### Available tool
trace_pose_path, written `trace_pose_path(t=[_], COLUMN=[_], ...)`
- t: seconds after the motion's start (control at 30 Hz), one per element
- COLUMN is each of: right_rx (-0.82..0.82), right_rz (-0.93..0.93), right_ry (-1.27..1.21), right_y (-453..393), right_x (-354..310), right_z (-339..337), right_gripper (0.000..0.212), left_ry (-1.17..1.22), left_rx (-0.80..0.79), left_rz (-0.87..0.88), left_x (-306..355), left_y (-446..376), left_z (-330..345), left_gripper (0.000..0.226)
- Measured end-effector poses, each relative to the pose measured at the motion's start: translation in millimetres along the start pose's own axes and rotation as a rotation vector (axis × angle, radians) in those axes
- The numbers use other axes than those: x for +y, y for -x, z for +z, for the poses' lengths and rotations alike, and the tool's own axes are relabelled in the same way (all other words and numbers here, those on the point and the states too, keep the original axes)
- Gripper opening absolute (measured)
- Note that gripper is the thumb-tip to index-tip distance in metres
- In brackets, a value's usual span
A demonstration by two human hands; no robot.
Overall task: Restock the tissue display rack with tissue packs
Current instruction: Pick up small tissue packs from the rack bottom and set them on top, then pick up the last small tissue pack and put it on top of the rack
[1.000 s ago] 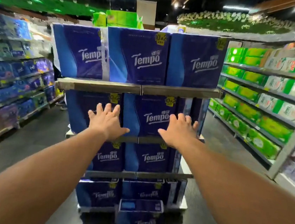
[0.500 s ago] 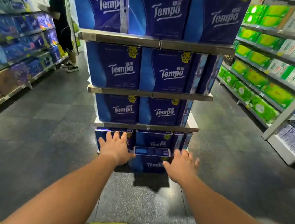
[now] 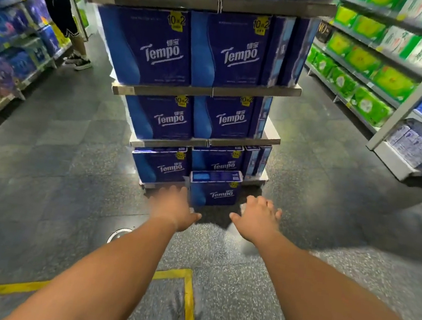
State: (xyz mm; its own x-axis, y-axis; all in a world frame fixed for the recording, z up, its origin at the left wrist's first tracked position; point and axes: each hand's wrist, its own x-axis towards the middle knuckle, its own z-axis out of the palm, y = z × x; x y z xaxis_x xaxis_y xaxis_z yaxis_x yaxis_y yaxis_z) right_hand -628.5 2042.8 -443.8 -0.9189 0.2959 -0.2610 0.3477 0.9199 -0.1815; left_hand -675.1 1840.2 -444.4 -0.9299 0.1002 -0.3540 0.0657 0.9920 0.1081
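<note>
My left hand [image 3: 175, 208] and right hand [image 3: 258, 219] reach out, fingers spread and blurred, flanking a blue tissue pack [image 3: 214, 188] on the floor against the display rack [image 3: 207, 91]. Its top is cut off. Packs read "Tempo" and "10+2".
</note>
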Motion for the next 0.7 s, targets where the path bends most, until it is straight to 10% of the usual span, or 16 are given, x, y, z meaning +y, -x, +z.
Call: trace_pose_path(t=[0.7], right_rx=[-0.151], right_rz=[-0.036], right_ry=[0.04], right_y=[-324.6], right_x=[45.8], right_z=[31.5], right_gripper=[0.075], left_ry=[-0.013], left_rx=[-0.097], left_rz=[-0.14], left_x=[71.7], left_y=[-301.4], left_z=[18.4], left_gripper=[0.095])
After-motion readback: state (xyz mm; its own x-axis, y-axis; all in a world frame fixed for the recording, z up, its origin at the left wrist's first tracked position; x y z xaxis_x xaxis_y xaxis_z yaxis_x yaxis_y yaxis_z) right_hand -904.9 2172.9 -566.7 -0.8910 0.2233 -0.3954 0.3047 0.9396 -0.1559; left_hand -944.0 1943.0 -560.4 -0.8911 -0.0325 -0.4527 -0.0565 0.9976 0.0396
